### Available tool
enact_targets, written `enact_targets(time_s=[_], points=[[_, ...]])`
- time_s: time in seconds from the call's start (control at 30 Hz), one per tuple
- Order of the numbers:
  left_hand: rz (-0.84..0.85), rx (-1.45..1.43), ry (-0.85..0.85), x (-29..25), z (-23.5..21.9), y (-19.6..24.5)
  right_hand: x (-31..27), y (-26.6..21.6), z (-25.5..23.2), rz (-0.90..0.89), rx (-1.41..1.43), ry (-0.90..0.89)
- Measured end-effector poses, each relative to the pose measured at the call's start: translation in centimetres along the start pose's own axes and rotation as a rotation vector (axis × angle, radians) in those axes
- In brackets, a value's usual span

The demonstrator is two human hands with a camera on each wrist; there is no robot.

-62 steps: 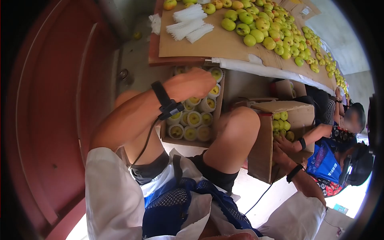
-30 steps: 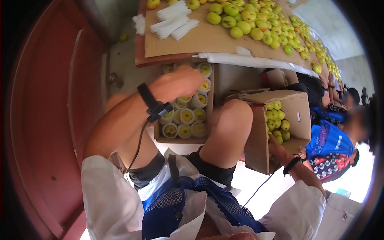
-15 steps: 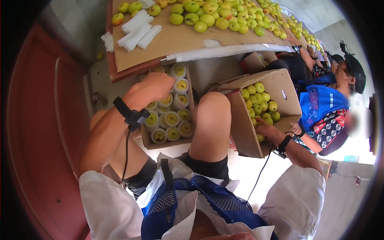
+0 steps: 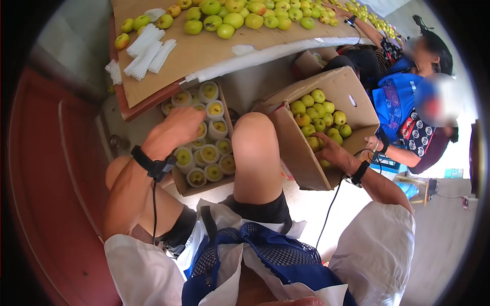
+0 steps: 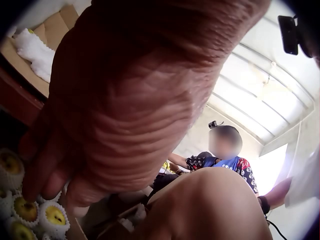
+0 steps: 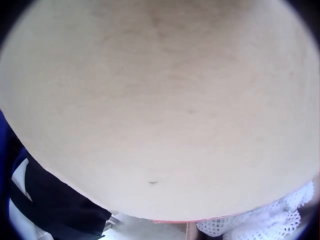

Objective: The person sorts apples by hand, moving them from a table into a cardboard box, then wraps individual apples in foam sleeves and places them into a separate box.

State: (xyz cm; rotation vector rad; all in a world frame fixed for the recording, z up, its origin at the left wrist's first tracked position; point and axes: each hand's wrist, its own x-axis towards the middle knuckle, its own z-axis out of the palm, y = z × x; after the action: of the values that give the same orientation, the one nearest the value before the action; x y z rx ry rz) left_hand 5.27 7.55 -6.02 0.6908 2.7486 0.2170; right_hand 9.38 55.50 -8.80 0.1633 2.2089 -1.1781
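In the head view my left hand [image 4: 176,130] is over the low carton [image 4: 190,192] of apples in white foam nets. Its fingers reach down loosely among the netted apples [image 5: 55,215] in the left wrist view, and the fingertips are partly hidden. My right hand [image 4: 334,153] reaches into the tall cardboard box [image 4: 365,115] on the right, which holds a heap of bare green apples [image 4: 319,109]. Its fingers curve round an apple [image 4: 314,144] near the box's left side. A pale surface [image 6: 160,110] fills most of the right wrist view and hides that hand.
Above the low carton runs a cardboard-covered table [image 4: 204,56] bearing many loose apples [image 4: 235,20] and a pile of foam nets [image 4: 145,53]. My knee [image 4: 255,137] stands between carton and box. Another person [image 4: 403,102] sits close at the right. A red door [image 4: 56,188] is at left.
The head view has swung, so table, carton and box sit further left and the box higher. My left hand stays over the carton. The neighbour's hand has withdrawn from the tall box.
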Motion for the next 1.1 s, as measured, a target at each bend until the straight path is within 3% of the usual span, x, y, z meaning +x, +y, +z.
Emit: enact_targets(time_s=[0.07,0.3,0.5,0.73,0.83,1.1], points=[[0.005,0.004,-0.011,0.0,0.2,0.2,0.3,0.5,-0.1,0.015,-0.071,0.017],[-0.025,-0.021,-0.032,-0.2,0.7,0.5,-0.2,0.3,-1.2,0.008,0.158,0.053],[0.01,-0.049,0.006,0.1,0.6,0.7,-2.6,-6.6,-3.8,-0.062,0.327,0.152],[0.012,-0.074,-0.003,1.0,0.8,-0.1,-2.7,-13.8,-6.5,-0.219,0.465,0.091],[-0.013,-0.072,-0.091,1.6,0.4,-0.2,-1.0,-17.7,-6.3,-0.313,0.468,0.021],[-0.014,-0.059,-0.075,2.2,0.1,-0.9,9.2,-29.4,-1.4,-0.431,0.238,-0.137]])
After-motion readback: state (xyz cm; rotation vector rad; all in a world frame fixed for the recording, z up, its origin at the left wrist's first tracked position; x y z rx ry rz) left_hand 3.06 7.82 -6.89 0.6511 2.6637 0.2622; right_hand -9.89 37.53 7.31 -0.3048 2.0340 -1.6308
